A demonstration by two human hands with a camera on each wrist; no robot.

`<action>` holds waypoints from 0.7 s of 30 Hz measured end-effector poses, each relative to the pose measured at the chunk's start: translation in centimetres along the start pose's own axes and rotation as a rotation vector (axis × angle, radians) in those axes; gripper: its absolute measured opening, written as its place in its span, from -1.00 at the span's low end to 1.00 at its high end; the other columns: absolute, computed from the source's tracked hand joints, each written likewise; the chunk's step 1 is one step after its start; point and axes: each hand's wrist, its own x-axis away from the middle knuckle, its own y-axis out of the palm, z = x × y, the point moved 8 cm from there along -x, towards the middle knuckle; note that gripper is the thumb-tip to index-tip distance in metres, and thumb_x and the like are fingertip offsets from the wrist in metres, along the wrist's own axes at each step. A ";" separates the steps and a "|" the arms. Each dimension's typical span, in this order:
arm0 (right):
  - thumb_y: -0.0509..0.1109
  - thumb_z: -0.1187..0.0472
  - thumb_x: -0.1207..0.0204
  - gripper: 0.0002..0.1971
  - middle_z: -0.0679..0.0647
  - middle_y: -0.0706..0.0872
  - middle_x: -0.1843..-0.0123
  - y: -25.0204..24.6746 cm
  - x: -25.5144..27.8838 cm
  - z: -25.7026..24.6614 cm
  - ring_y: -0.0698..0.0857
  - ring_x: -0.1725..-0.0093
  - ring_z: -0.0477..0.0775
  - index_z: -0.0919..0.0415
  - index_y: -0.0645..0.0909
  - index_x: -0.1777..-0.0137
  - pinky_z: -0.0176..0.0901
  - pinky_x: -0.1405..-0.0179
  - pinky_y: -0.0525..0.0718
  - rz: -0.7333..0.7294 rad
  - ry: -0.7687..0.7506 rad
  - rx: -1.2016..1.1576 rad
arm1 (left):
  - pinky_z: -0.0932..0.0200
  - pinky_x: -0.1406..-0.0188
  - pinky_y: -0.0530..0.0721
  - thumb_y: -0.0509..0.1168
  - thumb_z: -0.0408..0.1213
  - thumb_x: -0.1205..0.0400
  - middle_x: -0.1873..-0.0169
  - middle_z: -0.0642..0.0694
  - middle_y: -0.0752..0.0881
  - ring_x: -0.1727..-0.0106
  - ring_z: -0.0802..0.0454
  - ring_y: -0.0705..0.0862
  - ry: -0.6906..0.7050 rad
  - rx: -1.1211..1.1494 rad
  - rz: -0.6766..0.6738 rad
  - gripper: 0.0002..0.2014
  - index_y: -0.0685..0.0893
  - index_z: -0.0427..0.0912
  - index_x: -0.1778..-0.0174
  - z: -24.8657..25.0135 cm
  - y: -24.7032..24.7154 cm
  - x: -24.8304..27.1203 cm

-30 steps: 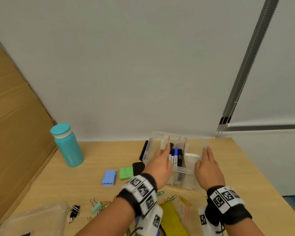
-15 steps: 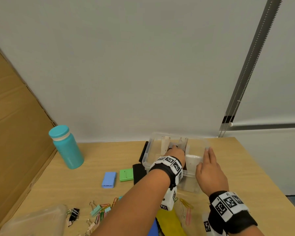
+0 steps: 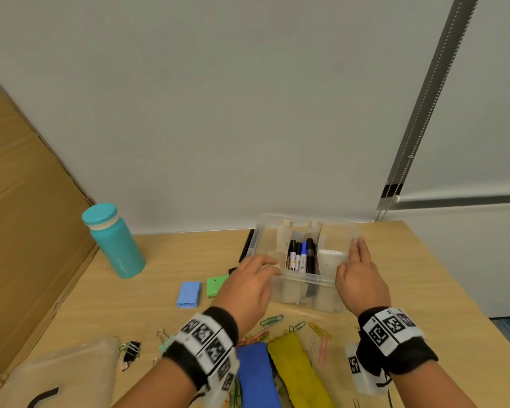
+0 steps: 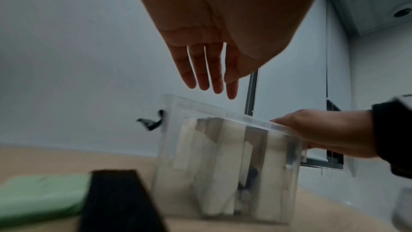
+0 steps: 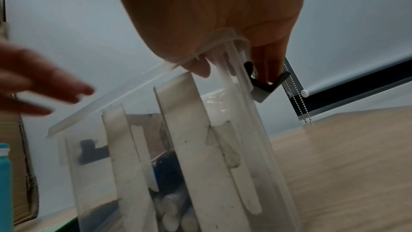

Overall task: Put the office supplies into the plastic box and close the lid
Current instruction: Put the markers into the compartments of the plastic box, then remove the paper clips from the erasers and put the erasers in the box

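- Our left hand (image 3: 249, 287) hangs just left of the plastic box (image 3: 302, 282), above the counter (image 3: 147, 313), fingers straight and slightly apart, holding nothing; the left wrist view shows the bare palm with fingertips (image 4: 217, 84) above the box rim.
- Half a second ago this hand was reaching down into the box's middle compartment; now it is out and clear, and the markers (image 3: 301, 257) stand exposed in that compartment, caps up. We judge the marker drop as done.
- Our right hand (image 3: 358, 278) has not moved: it rests against the right end of the box, fingers fairly straight along the wall, thumb over the near rim, steadying it. In the right wrist view the palm presses on the rim corner; we read this as bracing rather than a full grip.
- The box sits open near the back of the counter, its cardboard dividers upright; the left and right compartments look mostly empty, though the cloudy walls hide detail.
- Much is still out: the blue eraser (image 3: 189, 294) and green eraser (image 3: 215, 285) left of the box, a black block just by the left hand, paper clips (image 3: 273, 319) and binder clips (image 3: 130, 348) toward us, blue and yellow pouches (image 3: 280, 375) by our wrists.
- The lid (image 3: 59, 375) appears to lie at the near left corner, well apart from the box, so closing is far off.
- The teal bottle (image 3: 114, 240) stands apart at the left; we take it as no part of the job.
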 end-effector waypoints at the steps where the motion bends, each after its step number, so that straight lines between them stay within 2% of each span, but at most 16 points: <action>1: -0.01 0.11 -0.70 -0.42 0.12 -0.05 -0.73 0.0 0.0 0.0 0.42 -0.50 0.24 0.24 0.00 -0.68 0.01 -0.29 0.53 -0.005 -0.002 -0.003 | 0.23 -0.40 0.48 0.11 -0.29 -0.69 -0.35 0.15 0.49 -0.35 0.23 0.41 -0.016 -0.007 -0.019 -0.68 0.57 0.04 -0.33 -0.8 0.2 1.4; 4: 0.04 0.13 -0.68 -0.42 0.21 0.00 -0.72 -0.1 0.1 -0.2 0.26 -0.59 0.33 0.23 0.04 -0.67 0.18 -0.55 0.30 -0.006 -0.013 0.048 | 0.15 -0.28 0.53 0.07 -0.25 -0.72 -0.27 0.09 0.52 -0.27 0.15 0.48 -0.069 -0.078 -0.207 -0.70 0.58 0.00 -0.31 -3.0 2.3 4.9; 6: 0.11 0.16 -0.63 -0.40 0.23 0.00 -0.71 -0.9 0.7 -1.2 0.09 -0.65 0.35 0.19 0.06 -0.66 0.28 -0.62 0.09 0.046 -0.066 0.125 | 0.16 -0.28 0.51 0.07 -0.24 -0.72 -0.32 0.08 0.49 -0.32 0.10 0.46 -0.094 -0.151 -0.354 -0.68 0.53 0.02 -0.37 -4.0 3.6 6.7; 7: 0.18 0.19 -0.59 -0.39 0.23 0.05 -0.69 -1.6 1.4 -2.4 0.08 -0.64 0.35 0.18 0.12 -0.63 0.29 -0.60 0.08 0.100 -0.137 0.147 | 0.14 -0.28 0.50 0.09 -0.26 -0.71 -0.34 0.07 0.48 -0.35 0.07 0.45 -0.092 -0.179 -0.406 -0.66 0.50 0.02 -0.40 -4.3 4.1 7.3; 9: 0.31 0.23 -0.52 -0.46 0.20 0.30 -0.57 -3.0 3.6 -5.3 0.27 -0.54 0.28 0.16 0.33 -0.50 0.24 -0.50 0.29 0.222 -0.329 0.108 | 0.06 -0.31 0.50 0.12 -0.32 -0.67 -0.40 0.06 0.44 -0.39 0.00 0.41 -0.060 -0.216 -0.494 -0.57 0.44 0.04 -0.47 -4.3 5.1 8.2; 10: 0.34 0.22 -0.50 -0.54 0.14 0.42 -0.46 -3.4 4.9 -6.7 0.39 -0.43 0.19 0.15 0.42 -0.41 0.13 -0.41 0.43 0.252 -0.424 0.068 | 0.01 -0.33 0.49 0.13 -0.35 -0.65 -0.43 0.06 0.41 -0.42 -0.01 0.39 -0.039 -0.223 -0.532 -0.52 0.40 0.05 -0.51 -4.1 5.6 8.5; 11: 0.34 0.20 -0.52 -0.62 0.06 0.49 -0.35 -3.0 6.1 -7.9 0.47 -0.31 0.08 0.11 0.47 -0.34 -0.02 -0.31 0.52 0.212 -0.505 0.041 | -0.01 -0.36 0.47 0.14 -0.37 -0.63 -0.47 0.05 0.38 -0.45 -0.02 0.36 -0.014 -0.228 -0.562 -0.48 0.36 0.05 -0.53 -3.8 6.0 8.7; 13: 0.27 0.12 -0.59 -0.72 -0.08 0.56 -0.21 -0.6 8.3 -9.2 0.56 -0.10 -0.11 0.01 0.47 -0.29 -0.24 -0.11 0.61 -0.043 -0.581 0.030 | -0.01 -0.42 0.41 0.17 -0.36 -0.62 -0.53 0.03 0.34 -0.50 -0.03 0.30 0.057 -0.255 -0.607 -0.44 0.31 0.05 -0.56 -3.0 6.6 9.1; 15: 0.24 0.06 -0.62 -0.74 -0.09 0.59 -0.18 2.9 10.2 -8.7 0.62 -0.02 -0.07 -0.03 0.45 -0.28 -0.18 0.01 0.64 -0.349 -0.558 0.088 | -0.03 -0.45 0.35 0.21 -0.32 -0.61 -0.56 0.00 0.30 -0.53 -0.05 0.26 0.111 -0.287 -0.648 -0.42 0.29 0.04 -0.57 -2.2 7.1 9.5; 17: 0.28 -0.05 -0.57 -0.65 -0.04 0.53 -0.27 5.5 11.9 -7.5 0.62 -0.12 0.03 -0.02 0.42 -0.32 -0.09 -0.02 0.62 -0.566 -0.500 0.195 | -0.05 -0.47 0.33 0.24 -0.30 -0.62 -0.56 0.00 0.28 -0.53 -0.06 0.25 0.133 -0.304 -0.682 -0.42 0.28 0.05 -0.57 -1.9 7.4 9.8; 19: 0.35 -0.22 -0.46 -0.44 -0.03 0.40 -0.32 7.1 12.8 -6.3 0.56 -0.21 0.09 -0.02 0.36 -0.39 -0.03 -0.07 0.59 -0.645 -0.453 0.252 | -0.07 -0.47 0.32 0.24 -0.31 -0.62 -0.56 -0.01 0.27 -0.53 -0.07 0.24 0.145 -0.314 -0.696 -0.42 0.29 0.07 -0.57 -1.8 7.6 10.0; 21: 0.40 -0.31 -0.36 -0.28 -0.01 0.30 -0.35 7.8 13.2 -5.7 0.51 -0.27 0.12 -0.03 0.29 -0.45 0.00 -0.12 0.61 -0.658 -0.433 0.267 | -0.09 -0.48 0.33 0.24 -0.32 -0.62 -0.57 -0.02 0.27 -0.53 -0.08 0.24 0.156 -0.316 -0.702 -0.42 0.30 0.07 -0.57 -1.7 7.8 10.1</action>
